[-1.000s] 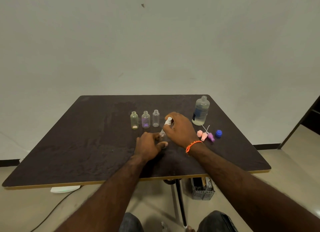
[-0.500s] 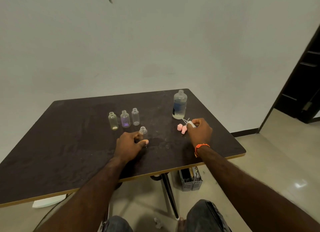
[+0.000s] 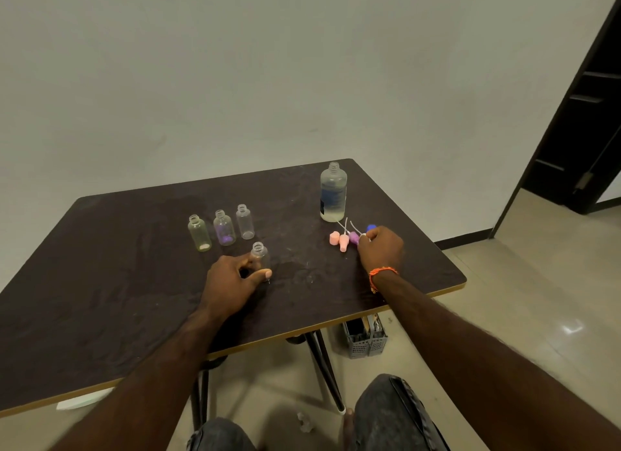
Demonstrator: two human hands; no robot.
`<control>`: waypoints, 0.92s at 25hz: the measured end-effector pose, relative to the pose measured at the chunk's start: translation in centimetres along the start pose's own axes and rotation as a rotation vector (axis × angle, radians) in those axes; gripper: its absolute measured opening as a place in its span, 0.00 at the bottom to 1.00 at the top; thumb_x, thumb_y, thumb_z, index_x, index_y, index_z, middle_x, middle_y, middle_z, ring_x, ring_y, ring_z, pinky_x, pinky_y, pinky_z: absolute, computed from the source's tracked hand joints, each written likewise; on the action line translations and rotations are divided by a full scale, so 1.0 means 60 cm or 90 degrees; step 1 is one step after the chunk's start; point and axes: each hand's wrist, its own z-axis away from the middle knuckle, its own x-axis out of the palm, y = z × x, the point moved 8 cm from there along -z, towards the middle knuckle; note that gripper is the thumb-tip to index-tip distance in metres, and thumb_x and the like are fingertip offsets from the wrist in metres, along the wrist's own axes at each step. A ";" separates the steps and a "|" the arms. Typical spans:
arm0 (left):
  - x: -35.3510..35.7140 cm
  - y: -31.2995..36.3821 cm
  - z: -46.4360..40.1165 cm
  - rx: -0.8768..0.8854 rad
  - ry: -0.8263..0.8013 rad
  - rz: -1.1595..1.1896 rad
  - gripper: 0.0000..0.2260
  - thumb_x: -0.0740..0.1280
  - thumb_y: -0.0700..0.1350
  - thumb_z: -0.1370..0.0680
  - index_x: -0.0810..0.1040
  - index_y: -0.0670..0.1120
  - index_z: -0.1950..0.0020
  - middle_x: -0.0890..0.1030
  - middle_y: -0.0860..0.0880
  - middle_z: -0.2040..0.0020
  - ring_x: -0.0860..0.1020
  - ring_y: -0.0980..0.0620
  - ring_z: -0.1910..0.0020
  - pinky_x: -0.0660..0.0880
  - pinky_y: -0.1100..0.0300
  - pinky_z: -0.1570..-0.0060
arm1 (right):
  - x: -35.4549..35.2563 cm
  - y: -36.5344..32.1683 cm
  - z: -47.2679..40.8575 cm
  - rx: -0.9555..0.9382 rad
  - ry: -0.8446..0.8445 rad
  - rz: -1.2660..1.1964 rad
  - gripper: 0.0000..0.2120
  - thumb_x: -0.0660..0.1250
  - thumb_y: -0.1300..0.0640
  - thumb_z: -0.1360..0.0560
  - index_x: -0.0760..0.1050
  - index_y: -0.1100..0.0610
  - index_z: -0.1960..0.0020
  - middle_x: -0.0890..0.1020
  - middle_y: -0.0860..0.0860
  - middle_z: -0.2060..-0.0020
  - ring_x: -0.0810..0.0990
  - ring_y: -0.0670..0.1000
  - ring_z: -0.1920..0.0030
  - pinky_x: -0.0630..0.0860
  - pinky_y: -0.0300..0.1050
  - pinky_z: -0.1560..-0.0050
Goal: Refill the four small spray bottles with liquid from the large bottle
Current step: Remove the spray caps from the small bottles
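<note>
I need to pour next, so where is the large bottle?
The large bottle stands uncapped at the table's far right, just behind the spray caps beside the right hand.

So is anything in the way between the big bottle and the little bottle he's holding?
Nothing visible. The table is bare between the large bottle and the small bottle in the left hand. The spray caps lie off to the side, by the right hand.

Single head cam, looks fwd and down from above at table (image 3: 100, 299), fairly close.
</note>
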 end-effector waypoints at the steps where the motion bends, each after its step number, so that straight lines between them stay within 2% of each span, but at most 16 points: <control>1: 0.001 -0.001 0.000 -0.001 -0.002 0.002 0.10 0.78 0.51 0.24 0.82 0.50 0.61 0.85 0.58 0.64 0.83 0.58 0.63 0.81 0.51 0.53 | 0.001 -0.001 0.000 -0.002 0.001 0.017 0.13 0.70 0.52 0.23 0.82 0.63 0.54 0.81 0.54 0.61 0.77 0.51 0.59 0.78 0.48 0.50; 4: 0.002 -0.006 -0.001 -0.012 -0.003 0.004 0.10 0.78 0.51 0.24 0.82 0.49 0.61 0.85 0.57 0.64 0.84 0.57 0.62 0.81 0.51 0.52 | 0.004 -0.006 0.000 -0.019 -0.004 0.063 0.14 0.69 0.52 0.23 0.82 0.64 0.51 0.84 0.57 0.57 0.81 0.54 0.55 0.80 0.51 0.48; 7: 0.004 -0.009 -0.001 -0.010 -0.003 -0.004 0.11 0.77 0.52 0.24 0.81 0.49 0.61 0.84 0.57 0.65 0.83 0.55 0.62 0.80 0.49 0.52 | -0.003 -0.011 0.003 -0.037 0.002 0.100 0.13 0.70 0.51 0.23 0.83 0.61 0.48 0.85 0.56 0.54 0.81 0.55 0.52 0.78 0.50 0.49; 11: 0.001 -0.012 -0.004 -0.021 -0.006 -0.042 0.12 0.76 0.57 0.25 0.80 0.52 0.62 0.83 0.58 0.65 0.82 0.58 0.63 0.80 0.49 0.51 | 0.000 -0.064 0.033 -0.213 0.040 0.162 0.05 0.67 0.54 0.24 0.82 0.52 0.52 0.84 0.49 0.54 0.77 0.53 0.50 0.76 0.53 0.49; 12: -0.003 -0.014 -0.004 -0.032 -0.006 -0.057 0.13 0.76 0.58 0.25 0.80 0.52 0.62 0.83 0.58 0.65 0.82 0.58 0.63 0.80 0.48 0.50 | 0.016 -0.086 0.050 -0.272 0.011 0.147 0.06 0.66 0.55 0.24 0.82 0.51 0.51 0.84 0.49 0.54 0.78 0.52 0.51 0.77 0.53 0.49; 14: -0.012 -0.019 -0.002 -0.059 -0.002 -0.085 0.13 0.76 0.58 0.26 0.80 0.52 0.62 0.83 0.58 0.65 0.81 0.59 0.61 0.79 0.46 0.46 | 0.069 -0.126 0.098 -0.374 -0.112 0.088 0.08 0.65 0.57 0.24 0.82 0.51 0.49 0.84 0.47 0.54 0.78 0.49 0.53 0.78 0.52 0.49; 17: -0.036 -0.035 0.013 -0.087 0.010 -0.115 0.12 0.77 0.57 0.26 0.81 0.53 0.62 0.82 0.59 0.65 0.80 0.58 0.60 0.78 0.44 0.44 | 0.153 -0.174 0.189 -0.428 -0.305 0.027 0.12 0.63 0.58 0.25 0.81 0.54 0.45 0.86 0.49 0.53 0.82 0.52 0.52 0.79 0.51 0.47; 20: -0.071 -0.064 0.035 -0.102 0.012 -0.135 0.10 0.77 0.55 0.25 0.78 0.60 0.64 0.82 0.62 0.64 0.81 0.58 0.58 0.78 0.44 0.43 | 0.212 -0.209 0.257 -0.434 -0.377 -0.006 0.14 0.61 0.61 0.31 0.79 0.61 0.49 0.85 0.55 0.57 0.82 0.58 0.53 0.78 0.56 0.46; 23: -0.108 -0.092 0.054 -0.117 0.031 -0.139 0.13 0.78 0.53 0.25 0.77 0.66 0.64 0.81 0.65 0.65 0.81 0.60 0.58 0.78 0.42 0.42 | 0.250 -0.224 0.292 -0.421 -0.405 -0.039 0.12 0.60 0.58 0.31 0.79 0.59 0.52 0.84 0.52 0.60 0.82 0.54 0.56 0.79 0.54 0.51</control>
